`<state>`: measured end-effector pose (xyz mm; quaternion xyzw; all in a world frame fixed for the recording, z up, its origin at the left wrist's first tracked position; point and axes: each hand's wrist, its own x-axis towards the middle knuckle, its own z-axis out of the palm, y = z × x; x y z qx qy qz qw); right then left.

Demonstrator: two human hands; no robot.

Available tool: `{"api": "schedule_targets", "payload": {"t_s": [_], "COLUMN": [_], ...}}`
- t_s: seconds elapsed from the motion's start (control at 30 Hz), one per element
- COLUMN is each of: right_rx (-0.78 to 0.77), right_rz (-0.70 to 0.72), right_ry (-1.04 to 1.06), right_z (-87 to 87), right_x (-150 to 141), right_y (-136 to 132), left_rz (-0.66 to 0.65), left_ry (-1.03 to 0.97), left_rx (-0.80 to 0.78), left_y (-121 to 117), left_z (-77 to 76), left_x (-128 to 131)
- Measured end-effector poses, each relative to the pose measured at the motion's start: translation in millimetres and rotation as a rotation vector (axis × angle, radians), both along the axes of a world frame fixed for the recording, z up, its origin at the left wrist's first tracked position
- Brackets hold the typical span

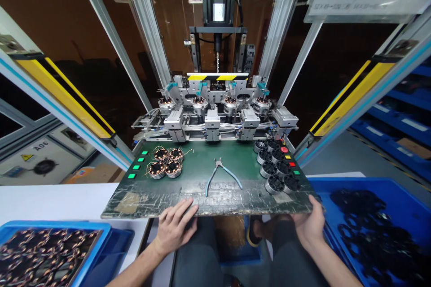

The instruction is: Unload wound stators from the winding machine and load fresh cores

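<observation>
Bench well lit, bkgd dim; glare on panels; edges stretched, sign prob. blurred.

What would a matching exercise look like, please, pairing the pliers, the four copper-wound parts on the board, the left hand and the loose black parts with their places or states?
1. Pliers
2. Four copper-wound parts
3. Left hand
4. Loose black parts

A. Heaped in the blue bin on the right
B. Near the middle of the green board, handles spread apart
C. Fingers resting on the board's front edge
D. Grouped two by two on the board's left side

Right pairs: 1-B, 2-D, 3-C, 4-A
</observation>
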<state>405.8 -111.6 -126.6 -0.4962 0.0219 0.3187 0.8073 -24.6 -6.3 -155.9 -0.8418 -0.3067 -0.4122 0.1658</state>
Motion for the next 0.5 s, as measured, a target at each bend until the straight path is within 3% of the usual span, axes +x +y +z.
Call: {"api": "schedule_targets", "payload": {"t_s": [0.2, 0.5], "right_rx": [-0.005, -0.01], "right_rz": [0.003, 0.005], "right_ry": [0.016, 0.01], "right_z": [3.6, -5.3], "right_x": [-2.6, 2.7], "right_y": [0.3, -0.3], "left_rz": [-0.002, -0.001], "left_ry": [0.005, 0.008], "left_rx": [-0.011, -0.01], "left_y": [-0.2, 0.3], "left_z": [-0.3, -2.9], "left_x": [-0.6, -1.6]}}
